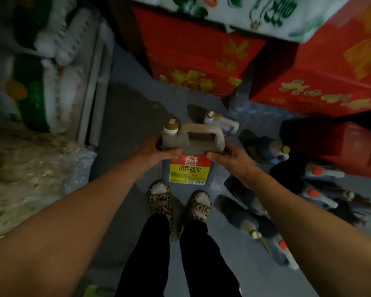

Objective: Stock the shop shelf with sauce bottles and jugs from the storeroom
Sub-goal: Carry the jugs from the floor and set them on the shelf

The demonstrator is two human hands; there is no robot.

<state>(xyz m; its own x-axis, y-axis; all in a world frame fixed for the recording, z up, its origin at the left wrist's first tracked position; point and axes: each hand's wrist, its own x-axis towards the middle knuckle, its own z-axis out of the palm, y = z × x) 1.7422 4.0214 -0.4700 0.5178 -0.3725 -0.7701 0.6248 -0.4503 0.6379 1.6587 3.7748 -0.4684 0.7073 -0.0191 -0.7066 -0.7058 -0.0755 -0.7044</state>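
Above the grey floor point(126, 116), boxy plastic soy-sauce jug point(191, 151), left grip point(156, 156) and right grip point(234, 159) clasping its shoulders

Reads 黄豆酱油 in dark characters on the yellow label point(189, 170) of the held jug point(192, 144), under a red band with a round logo. Yellow characters on the red cartons point(204, 54) too blurred to read.

Red cartons point(201, 54) stacked ahead; leopard-print slippers point(161, 200) on grey floor point(126, 125).
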